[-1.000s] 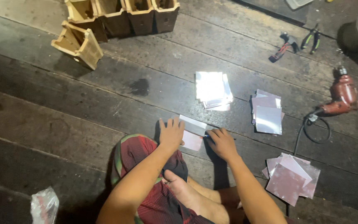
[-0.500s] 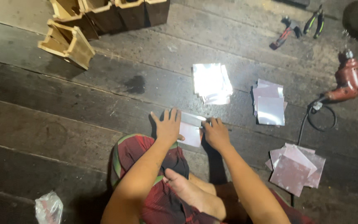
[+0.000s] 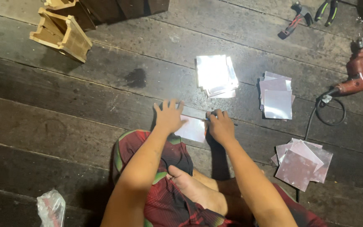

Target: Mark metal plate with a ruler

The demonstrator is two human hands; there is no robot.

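Pale, glossy sheet (image 3: pixel 192 128) lies flat on the floor (image 3: pixel 43 126); left hand (image 3: pixel 169 116) presses it, fingers spread, right hand (image 3: pixel 220 125) pinches its edge.

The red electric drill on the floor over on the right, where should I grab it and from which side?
Grip the red electric drill around its handle, the lower-left end where the black cord exits. Its chuck points toward the top of the view, so come from the near side, below and left of the body. That keeps fingers off the bit end. Mind the looped cord trailing toward the plastic sheets.

One head-worn view looks steeply down, fairly near, onto the plank floor (image 3: pixel 64 126).
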